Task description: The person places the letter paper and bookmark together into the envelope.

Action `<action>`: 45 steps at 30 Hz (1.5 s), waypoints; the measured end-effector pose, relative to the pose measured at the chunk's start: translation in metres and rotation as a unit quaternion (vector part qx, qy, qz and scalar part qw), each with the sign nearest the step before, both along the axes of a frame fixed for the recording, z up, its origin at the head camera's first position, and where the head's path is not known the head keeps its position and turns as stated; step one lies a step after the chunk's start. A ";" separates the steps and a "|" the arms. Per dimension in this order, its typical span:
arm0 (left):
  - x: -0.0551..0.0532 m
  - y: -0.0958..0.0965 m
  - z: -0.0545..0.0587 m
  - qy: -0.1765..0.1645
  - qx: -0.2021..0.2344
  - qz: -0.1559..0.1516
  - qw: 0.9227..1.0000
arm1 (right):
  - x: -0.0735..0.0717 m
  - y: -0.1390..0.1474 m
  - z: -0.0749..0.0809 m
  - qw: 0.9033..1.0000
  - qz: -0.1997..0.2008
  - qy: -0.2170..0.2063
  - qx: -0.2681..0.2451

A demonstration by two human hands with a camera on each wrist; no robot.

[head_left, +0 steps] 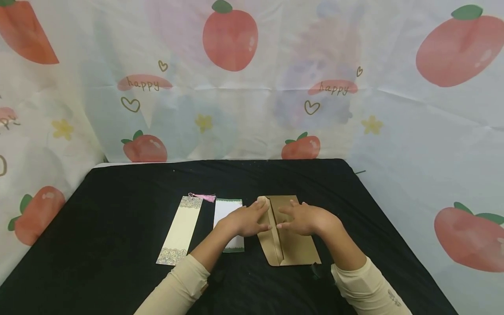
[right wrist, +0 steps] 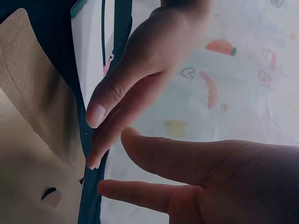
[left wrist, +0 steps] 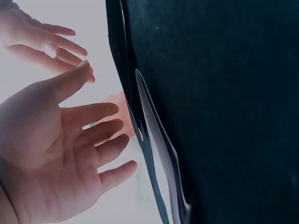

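Note:
A brown kraft-paper envelope [head_left: 301, 250] lies on the black cloth, its long flap [head_left: 271, 251] folded out to the left. Over the flap is my left hand [head_left: 245, 220], fingers spread and holding nothing. My right hand [head_left: 309, 218] hovers above the envelope's body with its fingers stretched out, also without anything in it. The two thumbs point toward each other, a small gap between them. In the right wrist view, a small slit [right wrist: 50, 195] shows in the envelope. Left of the envelope lies a white card [head_left: 235, 245] with green borders, partly covered by my left hand and wrist.
Farther left, a cream bookmark [head_left: 181, 229] with patterned ends and a pink tassel [head_left: 205, 197] lies at a slant. The black cloth [head_left: 118, 218] covers the table. A fruit-printed curtain [head_left: 244, 109] hangs behind and at both sides. A small dark object [head_left: 316, 270] sits near the envelope's lower right corner.

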State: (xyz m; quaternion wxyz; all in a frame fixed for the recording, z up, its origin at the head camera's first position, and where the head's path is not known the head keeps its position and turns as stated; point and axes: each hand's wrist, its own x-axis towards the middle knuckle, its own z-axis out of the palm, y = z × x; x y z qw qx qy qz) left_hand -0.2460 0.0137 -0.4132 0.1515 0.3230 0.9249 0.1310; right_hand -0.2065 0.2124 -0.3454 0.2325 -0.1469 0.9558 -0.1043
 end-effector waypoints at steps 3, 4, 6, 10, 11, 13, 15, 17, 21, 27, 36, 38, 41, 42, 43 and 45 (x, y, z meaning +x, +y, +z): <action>0.001 0.002 -0.001 -0.005 -0.009 0.000 1.000 | 0.000 -0.002 -0.003 1.000 0.008 -0.004 0.007; 0.002 0.003 -0.001 -0.008 -0.010 0.000 1.000 | 0.000 -0.003 -0.003 1.000 0.012 -0.004 0.010; 0.002 0.004 -0.002 -0.013 -0.011 0.001 1.000 | 0.001 -0.004 -0.005 1.000 0.019 -0.006 0.015; 0.004 0.004 -0.003 -0.022 -0.015 -0.002 1.000 | 0.002 -0.006 -0.007 0.999 0.041 -0.009 0.019; 0.004 0.004 -0.003 -0.024 -0.017 -0.002 1.000 | 0.002 -0.007 -0.007 0.999 0.046 -0.011 0.019; 0.005 0.004 -0.003 -0.025 -0.024 -0.004 0.999 | 0.003 -0.009 -0.009 0.998 0.056 -0.013 0.020; 0.005 0.004 -0.004 -0.027 -0.033 -0.005 0.999 | 0.003 -0.011 -0.011 0.998 0.059 -0.014 0.022; 0.004 0.004 -0.004 -0.028 -0.043 -0.004 0.999 | 0.003 -0.013 -0.013 0.998 0.060 -0.013 0.030; 0.003 0.004 -0.003 -0.023 -0.054 0.001 0.998 | 0.000 -0.016 -0.018 0.996 0.068 -0.011 0.052; 0.000 0.003 -0.002 -0.013 -0.049 0.020 0.999 | -0.004 -0.020 -0.025 0.996 0.067 0.000 0.051; -0.002 0.000 -0.006 -0.003 -0.054 0.026 0.998 | -0.003 -0.028 -0.038 0.998 0.034 0.014 0.046; -0.003 -0.001 -0.007 -0.002 -0.048 0.025 0.999 | -0.003 -0.029 -0.040 0.998 0.036 0.022 0.050; -0.004 -0.002 -0.009 0.000 -0.039 0.028 0.999 | -0.004 -0.031 -0.042 0.997 0.040 0.038 0.060; -0.005 -0.003 -0.010 0.001 -0.037 0.029 0.999 | -0.004 -0.032 -0.042 0.996 0.042 0.043 0.061; -0.005 -0.003 -0.010 0.001 -0.034 0.030 0.999 | -0.004 -0.033 -0.043 0.996 0.041 0.047 0.064; -0.004 -0.004 -0.011 -0.001 -0.031 0.032 0.999 | -0.004 -0.035 -0.044 0.995 0.039 0.057 0.070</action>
